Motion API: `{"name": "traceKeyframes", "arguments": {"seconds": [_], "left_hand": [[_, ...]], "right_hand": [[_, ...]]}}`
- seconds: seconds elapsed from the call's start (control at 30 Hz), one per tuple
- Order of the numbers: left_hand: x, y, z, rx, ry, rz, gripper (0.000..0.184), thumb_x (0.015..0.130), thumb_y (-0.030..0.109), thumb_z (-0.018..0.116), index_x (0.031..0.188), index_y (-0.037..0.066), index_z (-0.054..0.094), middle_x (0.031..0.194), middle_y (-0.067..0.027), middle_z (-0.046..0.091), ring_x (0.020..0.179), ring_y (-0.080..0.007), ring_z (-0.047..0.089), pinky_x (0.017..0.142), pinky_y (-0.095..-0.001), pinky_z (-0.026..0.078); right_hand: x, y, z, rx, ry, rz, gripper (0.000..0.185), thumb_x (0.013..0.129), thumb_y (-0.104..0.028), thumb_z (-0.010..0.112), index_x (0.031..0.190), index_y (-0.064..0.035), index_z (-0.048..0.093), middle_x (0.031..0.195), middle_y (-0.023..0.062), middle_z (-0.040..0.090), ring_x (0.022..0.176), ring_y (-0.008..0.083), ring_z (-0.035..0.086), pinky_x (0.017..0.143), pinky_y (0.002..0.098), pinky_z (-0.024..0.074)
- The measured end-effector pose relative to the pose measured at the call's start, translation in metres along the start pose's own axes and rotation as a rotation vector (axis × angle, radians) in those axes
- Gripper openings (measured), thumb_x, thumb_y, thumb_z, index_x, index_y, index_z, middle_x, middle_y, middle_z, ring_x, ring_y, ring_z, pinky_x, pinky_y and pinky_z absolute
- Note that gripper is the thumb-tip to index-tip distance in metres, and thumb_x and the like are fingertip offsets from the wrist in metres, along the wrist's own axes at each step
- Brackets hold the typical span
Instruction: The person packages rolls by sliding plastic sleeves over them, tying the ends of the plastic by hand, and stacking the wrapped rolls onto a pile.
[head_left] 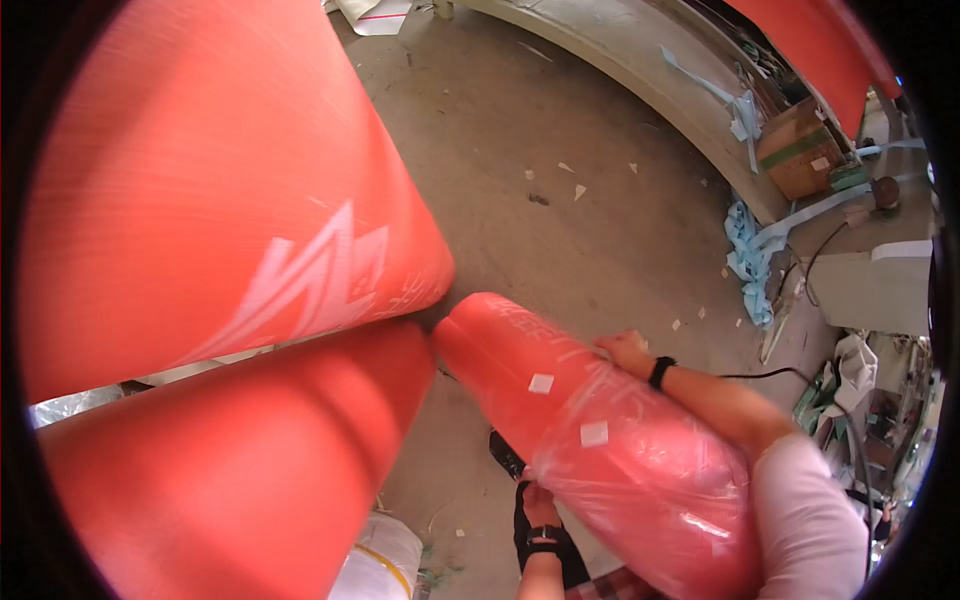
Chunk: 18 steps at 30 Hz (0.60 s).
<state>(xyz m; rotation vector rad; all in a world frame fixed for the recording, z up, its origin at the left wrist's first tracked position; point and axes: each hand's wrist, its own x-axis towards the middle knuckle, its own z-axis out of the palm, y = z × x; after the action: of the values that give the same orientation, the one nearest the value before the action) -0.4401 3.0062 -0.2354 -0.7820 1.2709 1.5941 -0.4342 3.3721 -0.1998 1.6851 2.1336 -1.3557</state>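
A thick red roll [505,365] with pale lettering and small white labels slants across the lower middle, close to my body. Clear plastic film [655,490] covers its nearer part, while the far end is bare. My left hand [538,503], with a watch on the wrist, is closed at the film's edge on the roll's left side. My right hand [628,352], a dark band at its wrist, grips the roll's right side. That forearm lies along the roll, and some of the fingers are blurred.
Two large red rolls, an upper one [230,180] with a white logo and a lower one [240,450], fill the left side. A white bundle [380,560] sits below. At right are a cardboard box [800,150], blue strips [748,260] and a dark cable [770,375]. Scraps dot the floor [520,130].
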Motion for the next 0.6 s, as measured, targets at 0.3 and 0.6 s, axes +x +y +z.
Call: {"name": "traceKeyframes", "arguments": {"seconds": [0.3,0.6], "left_hand": [[0.035,-0.094,0.005,-0.23,0.013,-0.132,0.031,0.087,0.021,0.041,0.104,0.0,0.055,0.103,-0.0107,0.059,0.091,-0.0222,0.056,0.079,-0.0334,0.045],[-0.11,0.0,0.197,-0.098,-0.336,-0.011,0.03,0.083,0.024,0.041,0.095,0.0,0.056,0.099,-0.012,0.059,0.092,-0.0262,0.055,0.081,-0.0364,0.044]], "right_hand": [[-0.068,0.002,-0.051,0.372,0.087,0.254,0.042,0.076,-0.031,0.062,0.051,0.0009,0.051,0.045,0.0015,0.038,0.044,0.0101,0.034,0.042,0.03,0.0299],[-0.218,-0.04,-0.268,0.746,0.536,0.197,0.037,0.078,-0.025,0.06,0.049,-0.0093,0.045,0.047,-0.0031,0.039,0.042,0.0072,0.034,0.04,0.0247,0.0251]]}}
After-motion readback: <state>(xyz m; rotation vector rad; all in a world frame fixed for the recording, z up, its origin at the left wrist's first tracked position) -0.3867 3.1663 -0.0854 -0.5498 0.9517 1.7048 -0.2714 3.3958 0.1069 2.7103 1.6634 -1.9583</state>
